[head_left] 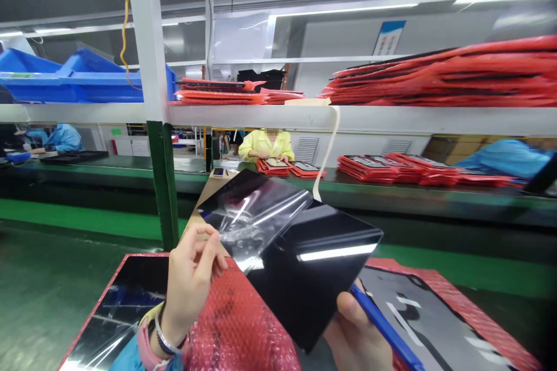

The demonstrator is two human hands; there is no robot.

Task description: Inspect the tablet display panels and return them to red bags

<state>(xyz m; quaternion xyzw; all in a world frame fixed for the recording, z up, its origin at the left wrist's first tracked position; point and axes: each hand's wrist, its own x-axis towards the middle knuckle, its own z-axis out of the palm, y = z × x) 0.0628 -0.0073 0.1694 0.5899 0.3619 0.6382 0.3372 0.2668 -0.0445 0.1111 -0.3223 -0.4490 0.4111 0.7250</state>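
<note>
A glossy black glass panel [313, 278] is held tilted in front of me. My right hand [359, 333] grips its lower right corner, the thumb on the edge. A blue pen-like stick [385, 327] also sits in that hand, beside the thumb. My left hand [191, 278] is closed in a pinch on the edge of a clear film [265, 217], at the panel's left side. The film is wrinkled and partly lifted, folded over the panel's upper part; the lower right surface shows bare and shiny. My left fingertips are partly hidden behind one another.
Red bubble wrap [243, 319] lies below my hands. Another dark panel [126, 290] is at left, a grey-backed panel [418, 307] at right. A white-and-green post [161, 185] and shelf rail [243, 116] stand ahead. Co-workers sit beyond, one in yellow [256, 142] near red-wrapped stacks [374, 168].
</note>
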